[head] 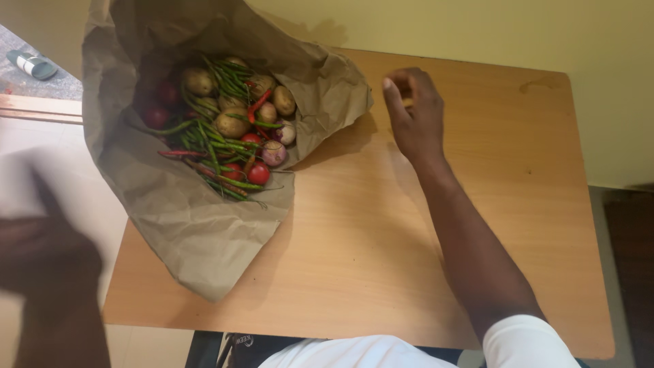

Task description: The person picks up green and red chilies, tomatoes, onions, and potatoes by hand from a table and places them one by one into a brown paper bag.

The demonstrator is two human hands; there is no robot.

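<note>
My right hand (415, 112) hovers over the wooden table (381, 225), just right of a crumpled brown paper bag (197, 225). Its fingers are curled around a small yellowish thing that is mostly hidden. The bag lies open on its side and holds potatoes (231, 124), green chillies (221, 146), red chillies, small tomatoes (258, 173) and small onions (274, 152). My left hand (41, 252) is a dark blur at the lower left, off the table's edge; its fingers cannot be made out.
A yellow wall (545, 34) stands behind the table. Pale floor tiles (48, 157) lie to the left, with a grey strip and a small cylindrical object (30, 65) at the top left.
</note>
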